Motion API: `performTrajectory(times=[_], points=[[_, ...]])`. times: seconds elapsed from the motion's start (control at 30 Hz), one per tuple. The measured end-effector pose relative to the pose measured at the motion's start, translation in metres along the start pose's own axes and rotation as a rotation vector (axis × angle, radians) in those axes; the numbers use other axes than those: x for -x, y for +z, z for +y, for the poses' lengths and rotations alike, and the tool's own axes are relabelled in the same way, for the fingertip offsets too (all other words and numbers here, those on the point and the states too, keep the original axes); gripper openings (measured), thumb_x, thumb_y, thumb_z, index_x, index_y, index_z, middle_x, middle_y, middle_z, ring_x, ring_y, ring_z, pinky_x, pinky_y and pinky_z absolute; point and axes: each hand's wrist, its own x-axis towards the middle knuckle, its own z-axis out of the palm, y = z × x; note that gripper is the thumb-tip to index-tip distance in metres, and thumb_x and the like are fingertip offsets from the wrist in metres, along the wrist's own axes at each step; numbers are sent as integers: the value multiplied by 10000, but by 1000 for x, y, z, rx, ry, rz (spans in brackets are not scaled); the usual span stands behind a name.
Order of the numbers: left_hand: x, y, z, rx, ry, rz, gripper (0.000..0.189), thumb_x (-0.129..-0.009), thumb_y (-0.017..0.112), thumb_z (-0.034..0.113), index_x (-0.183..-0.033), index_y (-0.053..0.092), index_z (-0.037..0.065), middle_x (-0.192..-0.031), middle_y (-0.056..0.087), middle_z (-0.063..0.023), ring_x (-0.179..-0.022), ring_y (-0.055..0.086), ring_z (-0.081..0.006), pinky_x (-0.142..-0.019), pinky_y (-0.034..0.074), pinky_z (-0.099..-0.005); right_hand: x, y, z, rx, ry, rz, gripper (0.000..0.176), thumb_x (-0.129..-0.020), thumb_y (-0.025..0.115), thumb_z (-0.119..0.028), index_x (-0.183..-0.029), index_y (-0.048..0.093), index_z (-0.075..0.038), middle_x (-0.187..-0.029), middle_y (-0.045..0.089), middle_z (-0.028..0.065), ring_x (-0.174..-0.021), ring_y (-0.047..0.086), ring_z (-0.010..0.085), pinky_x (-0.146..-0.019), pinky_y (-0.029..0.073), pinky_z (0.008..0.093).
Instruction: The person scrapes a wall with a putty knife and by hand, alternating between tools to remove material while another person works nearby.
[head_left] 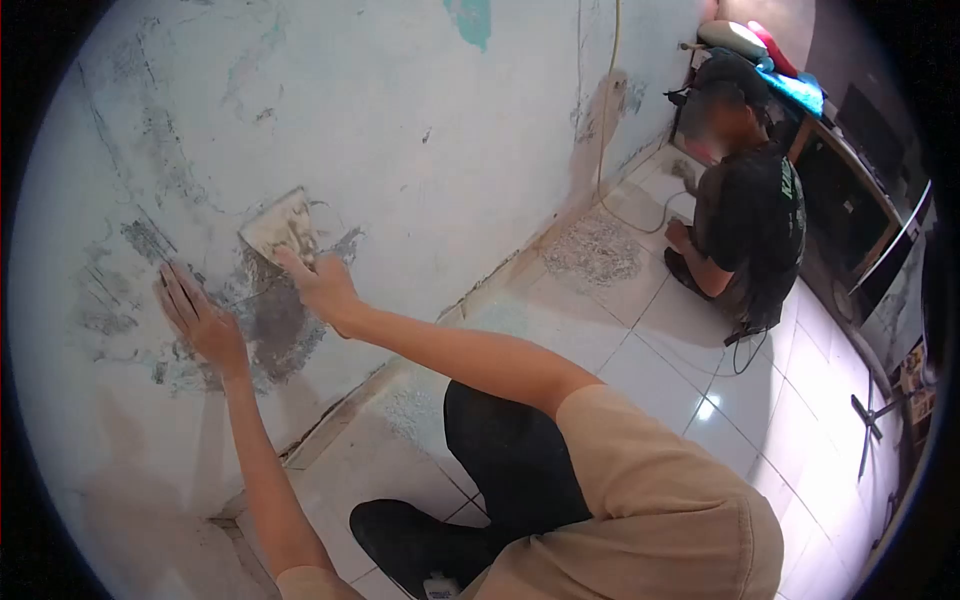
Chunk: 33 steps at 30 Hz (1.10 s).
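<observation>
My right hand (325, 288) is closed around a wide, flat scraper (278, 225). Its pale, smeared blade lies against the wall (420, 230), at the upper edge of a rough grey patch (285, 330) where the paint has come off. To the left of that patch, my left hand (205, 325) rests on the wall with its fingers stretched out, holding nothing. Dark scuffs and peeled spots surround both hands. The scraper's handle is mostly hidden in my right hand.
A co-worker (755, 210) in a dark shirt crouches by the wall at the right. Paint flakes (595, 252) lie on the white tiled floor (640, 385). A cable (601, 120) hangs down the wall and runs across the floor. A cabinet (850, 200) stands behind the co-worker.
</observation>
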Motion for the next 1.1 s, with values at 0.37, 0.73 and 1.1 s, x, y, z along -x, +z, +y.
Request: performTrajectory(times=[0.37, 0.73, 1.1], points=[[-73, 2, -13, -67, -46, 112, 443, -897, 445, 11, -1336, 391, 35, -1401, 360, -79, -1273, 351, -306, -1039, 342, -396, -22, 22, -5, -163, -226, 53, 496, -850, 552, -492, -666, 527, -33, -474, 427, 12, -358, 336, 101, -318, 246, 301], [-59, -1, 7, 47, -19, 94, 444, -909, 438, 46, -1347, 371, 34, -1405, 353, -100, -1292, 324, -303, -1051, 307, -400, -9, 1, 28, 124, -193, 99, 667, -827, 513, -568, -591, 547, 55, -489, 490, 117, -473, 473, 220, -510, 405, 404], [-30, 3, -1, -15, -52, 63, 465, -886, 476, 44, -1342, 384, 43, -1397, 366, -91, -1279, 348, -294, -1050, 315, -397, -13, 9, 5, -106, -220, 62, 523, -841, 564, -471, -660, 573, 20, -533, 482, 29, -480, 404, 110, -437, 338, 308]])
